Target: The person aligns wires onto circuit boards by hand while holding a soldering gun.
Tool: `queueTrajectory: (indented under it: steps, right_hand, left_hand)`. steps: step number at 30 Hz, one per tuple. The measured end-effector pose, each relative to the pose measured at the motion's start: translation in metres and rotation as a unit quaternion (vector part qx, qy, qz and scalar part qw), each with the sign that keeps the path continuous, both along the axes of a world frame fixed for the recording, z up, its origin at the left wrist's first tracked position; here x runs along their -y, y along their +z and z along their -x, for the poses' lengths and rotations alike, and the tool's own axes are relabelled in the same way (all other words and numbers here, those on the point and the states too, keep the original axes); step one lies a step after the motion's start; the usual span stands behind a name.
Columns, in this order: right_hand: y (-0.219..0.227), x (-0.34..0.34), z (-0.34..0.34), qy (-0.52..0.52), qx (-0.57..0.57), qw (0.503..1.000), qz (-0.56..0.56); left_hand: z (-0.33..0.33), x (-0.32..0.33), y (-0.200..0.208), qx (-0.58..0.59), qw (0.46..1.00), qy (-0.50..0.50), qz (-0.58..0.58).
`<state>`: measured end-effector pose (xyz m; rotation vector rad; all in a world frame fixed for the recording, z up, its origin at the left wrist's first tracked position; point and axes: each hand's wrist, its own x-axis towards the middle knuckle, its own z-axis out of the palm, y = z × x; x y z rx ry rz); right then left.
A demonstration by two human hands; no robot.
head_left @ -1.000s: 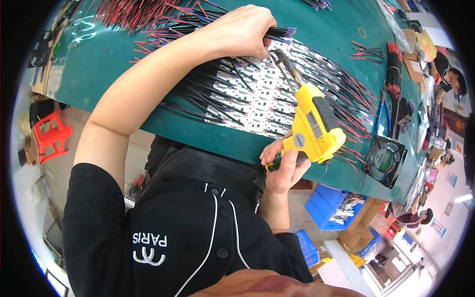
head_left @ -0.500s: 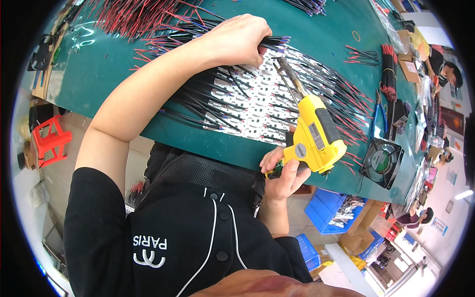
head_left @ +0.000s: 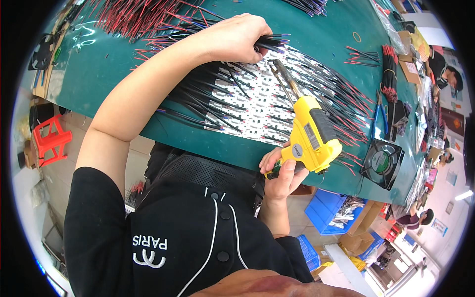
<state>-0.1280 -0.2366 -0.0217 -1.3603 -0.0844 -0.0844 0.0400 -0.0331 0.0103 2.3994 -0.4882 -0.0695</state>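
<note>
My left hand (head_left: 242,38) reaches over the far end of a panel of small white circuit boards (head_left: 257,106). Its fingers are closed on a bundle of black wires (head_left: 275,42) with bluish ends poking out to the right. My right hand (head_left: 286,179) grips the handle of a yellow soldering gun (head_left: 309,138), held tilted over the panel's right side. The gun's metal tip points away, close below the bundle; whether it touches a board, I cannot tell. Black wires with red ends (head_left: 346,106) fan out from the panel's right side, and more black wires lie along its left.
On the green table (head_left: 114,91) lie a heap of red and black wires (head_left: 133,17), a tied wire bundle (head_left: 389,74), blue-handled pliers (head_left: 380,115) and a black fan (head_left: 382,163). A blue bin (head_left: 324,213) stands below right, a red stool (head_left: 51,140) left. Other people are at far right.
The soldering gun has shifted slightly to the left, its tip with it. My left hand stays nearly in place, still closed on the wires.
</note>
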Motion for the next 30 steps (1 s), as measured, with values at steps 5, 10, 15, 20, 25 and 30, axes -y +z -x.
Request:
queueTrajectory:
  steps: [5,10,15,20,25,30]
  right_hand:
    - [-0.0009,0.0002,0.0021,0.002,-0.012,1.000,0.004]
    - [0.0007,0.0009,0.0021,0.006,-0.021,1.000,0.010]
    - [0.0017,-0.0010,0.0021,-0.001,-0.023,1.000,0.014]
    - [0.0022,-0.0031,0.0024,-0.015,-0.007,1.000,-0.001]
    - [0.0001,-0.0018,0.0041,-0.013,-0.003,1.000,-0.006]
    - [0.0016,-0.0018,0.0038,0.000,-0.013,1.000,0.007]
  left_hand:
    - [-0.0009,-0.0010,-0.0041,0.026,1.000,-0.012,-0.008]
    - [-0.0012,0.0000,-0.0080,0.050,0.999,-0.014,-0.016]
    - [-0.0002,0.0018,-0.0074,0.036,0.999,-0.006,-0.022]
    - [0.0004,0.0030,-0.0053,0.022,1.000,-0.003,-0.022]
    - [0.0001,0.0021,-0.0067,0.027,0.999,-0.002,-0.026]
    - [0.0017,0.0022,-0.0065,0.037,0.999,0.003,-0.020]
